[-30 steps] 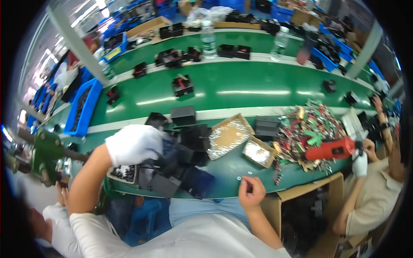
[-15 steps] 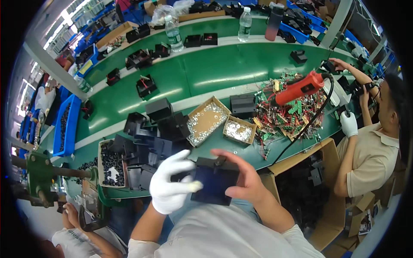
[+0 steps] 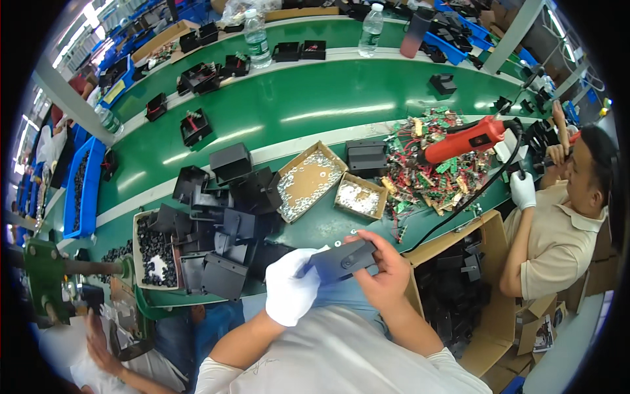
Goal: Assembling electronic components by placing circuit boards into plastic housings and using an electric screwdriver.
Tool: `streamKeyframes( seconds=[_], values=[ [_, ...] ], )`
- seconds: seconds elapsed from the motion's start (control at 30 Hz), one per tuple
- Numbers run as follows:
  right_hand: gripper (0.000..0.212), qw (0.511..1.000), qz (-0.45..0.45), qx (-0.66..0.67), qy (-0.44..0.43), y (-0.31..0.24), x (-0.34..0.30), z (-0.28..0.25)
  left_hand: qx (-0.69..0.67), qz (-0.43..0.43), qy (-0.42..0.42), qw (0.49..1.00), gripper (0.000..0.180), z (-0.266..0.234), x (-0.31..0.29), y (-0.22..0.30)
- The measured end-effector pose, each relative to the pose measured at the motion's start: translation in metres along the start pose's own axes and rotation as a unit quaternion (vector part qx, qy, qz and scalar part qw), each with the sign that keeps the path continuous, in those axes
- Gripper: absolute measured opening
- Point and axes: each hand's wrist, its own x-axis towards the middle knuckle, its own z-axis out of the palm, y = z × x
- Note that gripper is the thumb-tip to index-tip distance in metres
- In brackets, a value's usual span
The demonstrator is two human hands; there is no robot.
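Between my hands, in front of my body, is a black plastic housing (image 3: 342, 262) with a small round fitting on its upturned face. My left hand (image 3: 291, 289), in a white glove, is closed round its left end. The bare right hand (image 3: 386, 274) grips the right end, fingers on the far side and thumb on the near side. A small shiny ring (image 3: 338, 243) shows just beyond the housing. Past it stand a shallow cardboard tray (image 3: 308, 187) of metal rings and a smaller cardboard box (image 3: 359, 198) of metal pieces.
A pile of black housings (image 3: 223, 236) lies at left, beside a box of small black parts (image 3: 157, 253). A red power tool (image 3: 462, 141) rests on heaped wired circuit boards (image 3: 433, 177). At right, a large carton (image 3: 492, 315) holds black parts, and a co-worker (image 3: 551, 243) sits.
The housing has turned so its face with the round fitting shows. My left hand has moved right and closed on its left end; the view has shifted slightly.
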Motion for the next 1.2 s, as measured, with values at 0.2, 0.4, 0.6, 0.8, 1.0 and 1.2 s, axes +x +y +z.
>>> streamKeyframes(
  seconds=[0.2, 0.4, 0.6, 0.8, 1.0, 1.2],
  values=[
    [0.036, 0.939, -0.183, -0.225, 0.187, 0.026, -0.007, 0.012, 0.001, 0.166, 0.071, 0.984, 0.034, 0.014, 0.005, -0.016],
    [0.031, 0.985, 0.088, -0.012, 0.151, 0.025, -0.010, -0.004, -0.263, 0.014, -0.047, 0.964, 0.060, 0.029, -0.009, 0.018],
    [0.039, 0.974, 0.161, 0.138, 0.081, 0.031, -0.042, 0.001, -0.233, -0.113, -0.130, 0.957, 0.062, 0.029, -0.019, 0.007],
    [0.056, 0.964, 0.180, 0.188, 0.046, 0.034, -0.030, -0.030, -0.186, -0.123, -0.129, 0.966, 0.051, 0.026, 0.003, -0.016],
    [0.070, 0.962, 0.138, 0.226, -0.058, 0.052, -0.025, -0.043, -0.153, -0.212, -0.149, 0.954, 0.048, 0.033, 0.022, 0.003],
    [0.049, 0.939, 0.204, 0.275, 0.016, 0.048, -0.023, -0.037, -0.170, -0.189, -0.173, 0.952, 0.071, 0.037, 0.009, -0.004]
  ],
)
